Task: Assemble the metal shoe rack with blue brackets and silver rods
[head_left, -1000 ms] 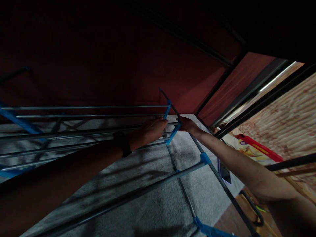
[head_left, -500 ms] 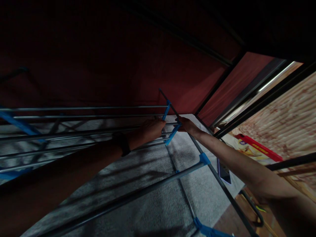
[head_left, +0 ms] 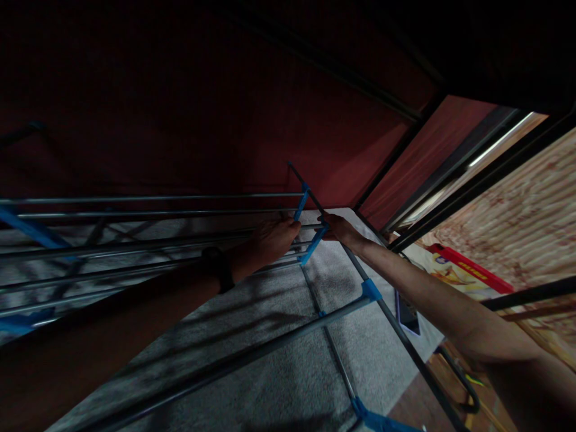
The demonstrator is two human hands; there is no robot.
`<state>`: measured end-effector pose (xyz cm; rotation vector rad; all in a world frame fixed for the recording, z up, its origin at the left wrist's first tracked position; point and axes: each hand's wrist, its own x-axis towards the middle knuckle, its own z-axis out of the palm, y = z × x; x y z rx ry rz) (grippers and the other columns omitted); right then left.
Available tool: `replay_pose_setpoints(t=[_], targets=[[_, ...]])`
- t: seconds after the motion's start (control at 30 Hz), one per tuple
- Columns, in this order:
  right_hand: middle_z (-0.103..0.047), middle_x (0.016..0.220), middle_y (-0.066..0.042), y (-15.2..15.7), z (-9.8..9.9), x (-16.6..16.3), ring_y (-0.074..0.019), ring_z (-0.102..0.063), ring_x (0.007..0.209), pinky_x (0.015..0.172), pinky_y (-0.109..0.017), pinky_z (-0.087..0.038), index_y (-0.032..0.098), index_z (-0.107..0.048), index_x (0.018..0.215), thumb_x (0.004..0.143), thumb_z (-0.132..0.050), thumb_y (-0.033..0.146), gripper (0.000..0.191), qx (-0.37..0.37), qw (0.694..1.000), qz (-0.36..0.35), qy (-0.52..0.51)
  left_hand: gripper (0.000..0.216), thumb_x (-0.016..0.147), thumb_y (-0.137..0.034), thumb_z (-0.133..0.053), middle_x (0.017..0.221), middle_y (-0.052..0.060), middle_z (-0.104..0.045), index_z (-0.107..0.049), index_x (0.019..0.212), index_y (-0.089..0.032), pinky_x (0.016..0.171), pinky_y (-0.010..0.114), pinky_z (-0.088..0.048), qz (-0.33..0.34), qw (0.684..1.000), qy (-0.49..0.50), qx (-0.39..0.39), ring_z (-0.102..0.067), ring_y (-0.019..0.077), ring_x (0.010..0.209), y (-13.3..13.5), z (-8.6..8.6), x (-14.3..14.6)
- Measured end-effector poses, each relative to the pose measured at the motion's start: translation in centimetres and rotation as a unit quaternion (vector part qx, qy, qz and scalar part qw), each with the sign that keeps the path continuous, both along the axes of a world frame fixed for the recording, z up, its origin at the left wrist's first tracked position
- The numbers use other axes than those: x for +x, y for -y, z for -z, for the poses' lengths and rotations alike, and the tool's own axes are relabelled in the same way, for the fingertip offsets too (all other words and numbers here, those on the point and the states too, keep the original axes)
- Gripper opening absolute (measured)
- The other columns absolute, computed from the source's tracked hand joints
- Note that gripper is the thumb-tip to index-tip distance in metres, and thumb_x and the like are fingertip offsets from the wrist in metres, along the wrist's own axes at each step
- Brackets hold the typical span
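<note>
A rack of grey metal tubes (head_left: 288, 337) with blue plastic connectors (head_left: 371, 290) stands on a grey carpet-like surface (head_left: 270, 378). My left hand (head_left: 275, 237), with a dark band at the wrist, is closed round one of the long horizontal tubes near their right ends. Close by on its right, my right hand (head_left: 339, 228) is closed at a slanted blue bracket (head_left: 315, 245), where it meets the side tube. The fingertips of both hands are partly hidden. Several parallel tubes run left from the bracket, passing behind and under my left forearm.
Behind the rack rises a dark red wall (head_left: 252, 138) with black framing. A phone (head_left: 407, 313) lies on the surface beneath my right forearm. Farther right are a red and yellow box (head_left: 470, 270), a patterned curtain-like cloth (head_left: 517, 204) and a bent black tube (head_left: 463, 378).
Both hands keep their places on the rack. The view has shifted very slightly, and my left wrist sits a touch further left.
</note>
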<state>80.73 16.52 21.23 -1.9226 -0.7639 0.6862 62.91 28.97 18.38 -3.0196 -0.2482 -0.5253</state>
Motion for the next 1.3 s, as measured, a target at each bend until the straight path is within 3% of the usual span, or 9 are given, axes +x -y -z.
replay_pose_setpoints(t=[0.3, 0.57, 0.9, 1.13, 1.3], targets=[[-0.073, 0.093, -0.007, -0.1, -0.4, -0.2, -0.0149, -0.070, 0.079, 0.076, -0.027, -0.059, 0.016, -0.066, 0.105, 0.101, -0.046, 0.026, 0.023, -0.003, 1.000, 0.004, 0.000, 0.025, 0.098, -0.011, -0.039, 0.099, 0.011, -0.070, -0.060, 0.111, -0.016, 0.072, 0.039, -0.047, -0.018, 0.999, 0.009, 0.035, -0.070, 0.0268, 0.088, 0.5, -0.1, 0.4], [-0.073, 0.093, -0.008, -0.2, -0.4, -0.4, -0.0147, -0.070, 0.080, 0.075, -0.025, -0.059, 0.016, -0.066, 0.107, 0.103, -0.043, 0.029, 0.026, -0.003, 1.000, 0.015, -0.012, 0.027, 0.097, -0.009, -0.039, 0.093, 0.014, -0.072, -0.058, 0.114, -0.016, 0.067, 0.037, -0.044, -0.015, 0.999, -0.006, 0.038, -0.071, 0.0276, 0.081, 0.3, -0.2, 0.8], [-0.072, 0.098, -0.008, -0.2, 0.9, 0.7, -0.0145, -0.069, 0.081, 0.074, -0.025, -0.059, 0.017, -0.068, 0.107, 0.102, -0.044, 0.035, 0.030, 0.014, 1.000, 0.001, -0.013, 0.020, 0.096, -0.012, -0.043, 0.088, 0.011, -0.072, -0.060, 0.105, -0.018, 0.070, 0.037, -0.045, -0.019, 0.999, -0.032, -0.003, -0.071, 0.0283, 0.080, 0.3, -0.9, 0.8], [-0.072, 0.097, -0.008, -0.3, 0.6, 0.6, -0.0153, -0.070, 0.079, 0.078, -0.028, -0.061, 0.017, -0.069, 0.108, 0.100, -0.046, 0.036, 0.030, 0.006, 1.000, 0.010, -0.015, 0.023, 0.098, -0.013, -0.039, 0.091, 0.011, -0.073, -0.059, 0.107, -0.018, 0.070, 0.037, -0.046, -0.003, 1.000, -0.009, -0.018, -0.071, 0.0270, 0.081, -0.1, 0.0, 0.7], [-0.072, 0.096, -0.007, -0.4, 0.6, 0.5, -0.0140, -0.070, 0.078, 0.077, -0.027, -0.060, 0.017, -0.067, 0.111, 0.101, -0.044, 0.033, 0.030, -0.002, 1.000, 0.004, -0.019, 0.023, 0.097, -0.013, -0.040, 0.091, 0.011, -0.073, -0.061, 0.106, -0.017, 0.072, 0.037, -0.046, 0.000, 0.999, -0.022, -0.036, -0.070, 0.0265, 0.082, -0.3, -0.4, 0.7]])
